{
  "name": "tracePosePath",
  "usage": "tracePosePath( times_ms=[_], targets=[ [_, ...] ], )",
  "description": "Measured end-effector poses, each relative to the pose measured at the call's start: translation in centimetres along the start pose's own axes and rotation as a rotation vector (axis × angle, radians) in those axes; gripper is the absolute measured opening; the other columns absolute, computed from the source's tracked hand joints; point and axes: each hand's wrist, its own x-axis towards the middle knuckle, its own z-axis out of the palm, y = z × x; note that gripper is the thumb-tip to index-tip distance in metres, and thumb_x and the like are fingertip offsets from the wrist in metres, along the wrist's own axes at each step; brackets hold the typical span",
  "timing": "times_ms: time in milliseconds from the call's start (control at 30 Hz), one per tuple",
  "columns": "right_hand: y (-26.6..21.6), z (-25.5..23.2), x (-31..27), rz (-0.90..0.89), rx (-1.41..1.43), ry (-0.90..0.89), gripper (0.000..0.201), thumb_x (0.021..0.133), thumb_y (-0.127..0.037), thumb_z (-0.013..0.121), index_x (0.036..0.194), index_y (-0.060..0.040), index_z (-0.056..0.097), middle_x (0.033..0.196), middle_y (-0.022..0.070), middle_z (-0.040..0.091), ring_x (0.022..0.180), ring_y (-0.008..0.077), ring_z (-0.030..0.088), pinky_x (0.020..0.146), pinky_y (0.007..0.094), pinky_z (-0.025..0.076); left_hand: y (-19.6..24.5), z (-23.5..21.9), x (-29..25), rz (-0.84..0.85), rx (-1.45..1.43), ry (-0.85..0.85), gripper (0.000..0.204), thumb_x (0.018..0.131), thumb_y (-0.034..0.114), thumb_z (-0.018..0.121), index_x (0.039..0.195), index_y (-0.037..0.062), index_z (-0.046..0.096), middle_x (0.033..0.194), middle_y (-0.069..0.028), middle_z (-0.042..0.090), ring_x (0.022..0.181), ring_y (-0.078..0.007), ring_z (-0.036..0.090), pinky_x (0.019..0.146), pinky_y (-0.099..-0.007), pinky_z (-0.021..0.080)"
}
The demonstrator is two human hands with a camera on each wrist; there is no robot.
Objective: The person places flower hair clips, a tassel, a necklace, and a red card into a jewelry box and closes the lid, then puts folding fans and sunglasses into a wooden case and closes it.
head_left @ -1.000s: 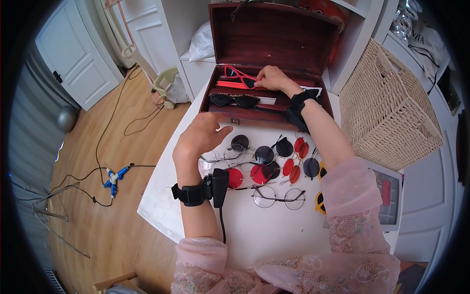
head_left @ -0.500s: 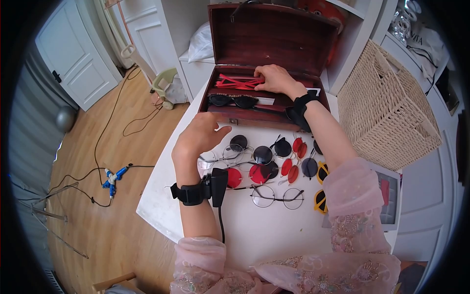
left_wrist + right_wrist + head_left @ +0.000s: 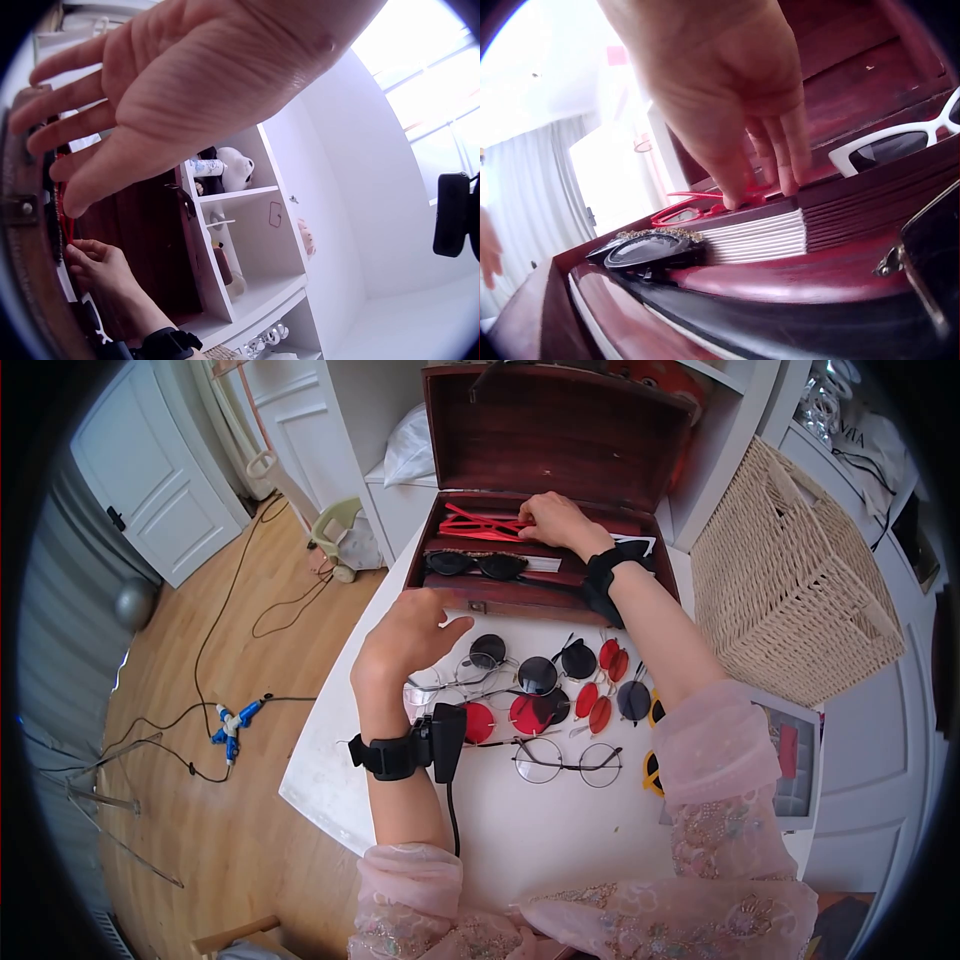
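In the head view, a dark red wooden box point(image 3: 560, 596) stands with its lid raised at the back of the white table. My right hand point(image 3: 557, 523) reaches inside and pinches one end of the red sunglasses point(image 3: 470, 522) in the rear compartment. From the right wrist, thumb and fingertips meet at that red frame point(image 3: 676, 217), above a white ridged strip. Black sunglasses point(image 3: 478, 566) with a patterned upper rim lie in the compartment before them. My left hand point(image 3: 402, 632), fingers relaxed and holding nothing, hovers by the box's front left corner; its palm point(image 3: 180, 82) shows in the left wrist view.
Several glasses with round lenses, such as the clear pair point(image 3: 568, 764), are spread before the box. Yellow sunglasses point(image 3: 654, 772) lie by the right sleeve. A woven basket point(image 3: 800, 580) stands right of the box. White cat-eye sunglasses point(image 3: 885, 148) sit at the box's right end.
The red sunglasses, raised and tilted in my right hand a second ago, now lie lower in the rear compartment with their temples showing on top. My left hand stays put.
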Motion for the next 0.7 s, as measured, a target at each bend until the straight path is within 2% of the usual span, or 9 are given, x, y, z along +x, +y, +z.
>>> tracePosePath(
  times_ms=[67,133,267,333,367,467,533,700],
  targets=[
    [-0.4,-0.1,-0.2,0.020,-0.023,-0.004,0.034,0.071,-0.022,0.074,0.101,-0.0076,0.065,0.098,0.0135,0.065,0.098,0.0306,0.060,0.085,0.0403,0.047,-0.1,0.0,0.0,-0.008,-0.011,0.003,0.031,0.080,0.023,0.065,0.102,0.0016,0.064,0.093,-0.0191,0.065,0.085,-0.0307,0.063,0.075,-0.0380,0.049],
    [-0.9,-0.4,-0.9,-0.033,-0.101,0.099,0.040,0.071,-0.023,0.074,0.106,-0.0092,0.063,0.105,0.0119,0.063,0.103,0.0295,0.058,0.088,0.0412,0.046,-0.4,0.2,0.2,0.005,0.004,0.006,0.032,0.079,0.024,0.065,0.102,0.0018,0.064,0.093,-0.0193,0.064,0.085,-0.0308,0.063,0.074,-0.0383,0.049],
    [-0.9,-1.3,-0.9,-0.058,-0.144,0.028,0.047,0.071,-0.027,0.074,0.112,-0.0107,0.061,0.110,0.0109,0.061,0.107,0.0289,0.056,0.090,0.0413,0.045,-1.1,0.1,0.3,0.036,0.005,-0.003,0.033,0.079,0.025,0.065,0.103,0.0018,0.064,0.093,-0.0191,0.065,0.086,-0.0311,0.063,0.075,-0.0383,0.049],
    [-0.7,-2.3,-1.2,-0.035,-0.129,-0.071,0.045,0.071,-0.027,0.073,0.111,-0.0098,0.062,0.107,0.0112,0.063,0.105,0.0287,0.057,0.089,0.0400,0.046,-1.3,-0.1,0.2,-0.065,-0.016,0.014,0.034,0.079,0.026,0.066,0.103,0.0013,0.064,0.093,-0.0188,0.065,0.088,-0.0312,0.063,0.076,-0.0381,0.050],
    [-0.9,-3.1,-1.6,-0.023,-0.122,-0.125,0.043,0.071,-0.027,0.073,0.110,-0.0094,0.063,0.105,0.0114,0.063,0.104,0.0287,0.058,0.088,0.0393,0.046,-1.6,-0.1,0.3,-0.063,-0.018,0.012,0.034,0.079,0.026,0.066,0.103,0.0013,0.064,0.093,-0.0188,0.065,0.088,-0.0312,0.063,0.076,-0.0381,0.050],
    [-1.3,-5.0,-3.3,-0.046,-0.107,-0.130,0.036,0.075,-0.025,0.069,0.106,-0.0081,0.063,0.101,0.0140,0.064,0.100,0.0291,0.058,0.087,0.0381,0.045,-2.0,0.2,0.4,-0.026,0.009,0.037,0.035,0.079,0.027,0.066,0.103,0.0007,0.064,0.092,-0.0189,0.065,0.088,-0.0312,0.063,0.077,-0.0379,0.050],
    [-1.5,-5.6,-4.6,-0.088,-0.082,-0.112,0.031,0.075,-0.022,0.069,0.101,-0.0064,0.064,0.096,0.0137,0.065,0.096,0.0287,0.060,0.084,0.0375,0.046,-1.6,0.1,0.2,-0.005,0.060,0.055,0.030,0.081,0.024,0.064,0.101,0.0015,0.064,0.087,-0.0150,0.067,0.076,-0.0248,0.065,0.068,-0.0343,0.050],
    [-2.8,-6.0,-8.1,-0.237,-0.014,-0.100,0.018,0.072,-0.014,0.068,0.085,-0.0018,0.065,0.079,0.0116,0.067,0.078,0.0258,0.064,0.072,0.0347,0.050,-1.8,0.2,0.3,0.007,0.047,0.047,0.030,0.081,0.025,0.064,0.100,0.0007,0.065,0.088,-0.0154,0.066,0.079,-0.0247,0.064,0.070,-0.0346,0.049]
  ],
)
